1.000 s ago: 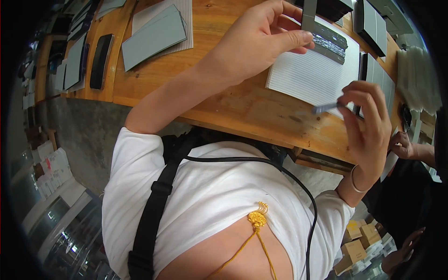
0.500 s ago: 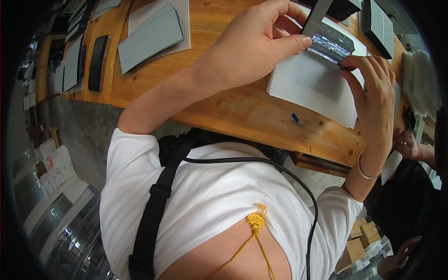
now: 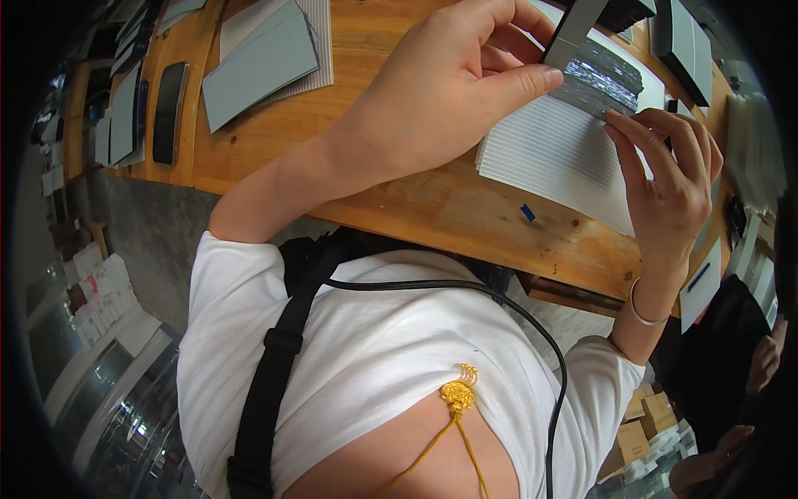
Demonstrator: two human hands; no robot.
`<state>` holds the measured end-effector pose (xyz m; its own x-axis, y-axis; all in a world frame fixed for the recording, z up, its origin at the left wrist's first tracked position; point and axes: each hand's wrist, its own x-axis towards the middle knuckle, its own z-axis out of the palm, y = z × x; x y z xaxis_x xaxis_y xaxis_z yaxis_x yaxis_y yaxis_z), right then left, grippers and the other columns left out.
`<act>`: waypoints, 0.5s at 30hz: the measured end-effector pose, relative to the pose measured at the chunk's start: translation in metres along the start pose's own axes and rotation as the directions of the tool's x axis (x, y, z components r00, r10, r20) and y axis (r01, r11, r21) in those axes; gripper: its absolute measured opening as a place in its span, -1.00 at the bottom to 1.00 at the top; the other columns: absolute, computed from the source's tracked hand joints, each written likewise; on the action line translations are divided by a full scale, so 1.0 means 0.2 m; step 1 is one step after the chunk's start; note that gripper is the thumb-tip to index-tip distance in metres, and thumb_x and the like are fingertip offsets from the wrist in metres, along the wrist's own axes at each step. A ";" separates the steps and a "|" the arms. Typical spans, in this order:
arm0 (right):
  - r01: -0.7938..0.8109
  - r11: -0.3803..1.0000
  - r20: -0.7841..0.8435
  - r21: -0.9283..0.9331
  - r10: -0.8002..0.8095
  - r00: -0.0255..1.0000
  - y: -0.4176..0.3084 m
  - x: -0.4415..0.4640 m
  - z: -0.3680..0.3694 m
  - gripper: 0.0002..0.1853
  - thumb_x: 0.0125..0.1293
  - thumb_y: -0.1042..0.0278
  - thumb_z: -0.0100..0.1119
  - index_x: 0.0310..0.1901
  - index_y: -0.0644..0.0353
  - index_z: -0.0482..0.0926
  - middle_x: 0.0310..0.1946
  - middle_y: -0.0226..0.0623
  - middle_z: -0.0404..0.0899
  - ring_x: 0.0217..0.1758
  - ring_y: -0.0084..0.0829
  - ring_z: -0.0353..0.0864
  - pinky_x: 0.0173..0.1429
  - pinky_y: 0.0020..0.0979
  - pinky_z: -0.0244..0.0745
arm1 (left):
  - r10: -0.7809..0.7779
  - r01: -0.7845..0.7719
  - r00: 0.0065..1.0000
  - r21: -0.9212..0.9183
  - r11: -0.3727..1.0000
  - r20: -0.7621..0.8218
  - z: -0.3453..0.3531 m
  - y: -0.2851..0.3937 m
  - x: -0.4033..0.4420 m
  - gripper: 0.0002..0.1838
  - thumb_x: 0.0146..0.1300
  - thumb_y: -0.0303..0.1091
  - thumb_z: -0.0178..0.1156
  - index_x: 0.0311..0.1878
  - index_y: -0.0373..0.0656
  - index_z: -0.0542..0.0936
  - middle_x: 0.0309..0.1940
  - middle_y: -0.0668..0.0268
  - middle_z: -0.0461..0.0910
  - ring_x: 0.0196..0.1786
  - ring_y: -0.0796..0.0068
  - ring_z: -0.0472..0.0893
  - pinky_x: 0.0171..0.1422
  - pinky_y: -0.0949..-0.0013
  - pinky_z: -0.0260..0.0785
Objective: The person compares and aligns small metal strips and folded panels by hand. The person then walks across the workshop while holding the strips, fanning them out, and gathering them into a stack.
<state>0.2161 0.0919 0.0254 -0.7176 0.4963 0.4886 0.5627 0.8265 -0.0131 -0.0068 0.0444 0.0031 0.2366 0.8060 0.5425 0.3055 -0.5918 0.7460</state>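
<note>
Along the grey-black piece [image 3: 605, 73], left hand [image 3: 465, 83] and right hand [image 3: 672, 170] pinch edges (table edge [image 3: 432, 237] well apart).

Left hand [image 3: 465, 87], right hand [image 3: 669, 170], dark panel [image 3: 605, 75] between

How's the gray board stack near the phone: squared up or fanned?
Fanned slightly. In the gray board stack, a lower board shows past the top one's right edge; ribbed white sheet sticks out beneath.
</note>
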 end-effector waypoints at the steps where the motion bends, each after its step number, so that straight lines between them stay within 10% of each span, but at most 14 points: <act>1: -0.006 1.000 0.006 -0.005 0.006 1.000 0.00 0.00 0.00 -0.84 -0.06 0.41 0.37 -0.37 0.04 0.66 -0.45 -0.53 0.52 -0.32 -0.49 0.46 -0.05 -0.43 0.26 | 0.011 -0.011 1.000 0.004 1.000 0.003 0.00 0.00 0.00 -0.79 0.24 -0.51 0.13 -0.08 -0.28 0.39 -0.27 0.36 0.46 -0.27 0.67 0.49 -0.20 0.61 0.38; 6: 0.012 1.000 0.008 -0.012 -0.012 1.000 0.00 0.00 0.00 -0.85 -0.07 0.43 0.37 -0.39 0.06 0.65 -0.44 -0.52 0.52 -0.32 -0.49 0.47 -0.02 -0.43 0.25 | 0.041 -0.041 0.999 -0.012 0.999 0.030 0.00 0.02 0.01 -0.79 0.24 -0.51 0.13 -0.08 -0.28 0.39 -0.28 0.35 0.46 -0.28 0.67 0.49 -0.21 0.62 0.37; 8: 0.010 1.000 0.012 -0.015 -0.009 1.000 0.00 0.01 0.01 -0.85 -0.07 0.43 0.38 -0.39 0.06 0.64 -0.44 -0.52 0.52 -0.32 -0.49 0.47 -0.01 -0.42 0.25 | -0.597 0.564 0.794 -0.498 0.659 0.109 0.00 0.10 0.02 -0.79 0.25 -0.51 0.12 -0.08 -0.28 0.38 -0.29 0.35 0.46 -0.28 0.67 0.49 -0.22 0.62 0.37; 9: 0.007 1.000 0.009 -0.006 -0.007 1.000 0.00 0.01 0.01 -0.85 -0.08 0.43 0.38 -0.40 0.06 0.64 -0.44 -0.52 0.52 -0.32 -0.49 0.47 -0.01 -0.42 0.25 | -0.598 0.564 0.794 -0.498 0.658 0.109 0.00 0.10 0.02 -0.79 0.25 -0.51 0.12 -0.08 -0.28 0.38 -0.29 0.35 0.46 -0.28 0.67 0.49 -0.22 0.62 0.37; 12: 0.008 1.000 0.013 -0.003 -0.008 1.000 0.00 0.01 0.01 -0.84 -0.08 0.44 0.38 -0.40 0.06 0.64 -0.44 -0.52 0.52 -0.31 -0.48 0.47 0.00 -0.42 0.25 | -0.588 0.553 0.801 -0.516 0.654 0.113 0.00 0.07 0.01 -0.79 0.25 -0.50 0.12 -0.08 -0.28 0.37 -0.29 0.35 0.46 -0.28 0.68 0.49 -0.21 0.63 0.37; 14: 0.012 1.000 0.021 -0.008 -0.011 1.000 0.00 0.01 0.01 -0.84 -0.08 0.44 0.38 -0.40 0.05 0.64 -0.44 -0.52 0.52 -0.30 -0.48 0.47 0.00 -0.42 0.25 | 0.037 -0.037 0.998 -0.018 0.999 0.041 0.00 -0.01 0.00 -0.79 0.25 -0.51 0.11 -0.07 -0.28 0.37 -0.30 0.36 0.46 -0.27 0.68 0.49 -0.21 0.63 0.37; 15: 0.015 1.000 0.020 -0.006 -0.015 1.000 0.00 0.01 0.01 -0.84 -0.08 0.44 0.38 -0.40 0.05 0.64 -0.43 -0.52 0.52 -0.30 -0.48 0.48 0.00 -0.42 0.25 | 0.037 -0.036 0.999 -0.018 0.999 0.041 0.00 -0.01 0.00 -0.79 0.25 -0.51 0.11 -0.07 -0.28 0.37 -0.30 0.36 0.46 -0.27 0.68 0.49 -0.21 0.63 0.37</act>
<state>0.2138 0.0930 0.0252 -0.7342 0.4892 0.4709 0.5541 0.8324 -0.0009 -0.0079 0.0460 0.0010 0.2849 0.7826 0.5535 0.2803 -0.6202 0.7326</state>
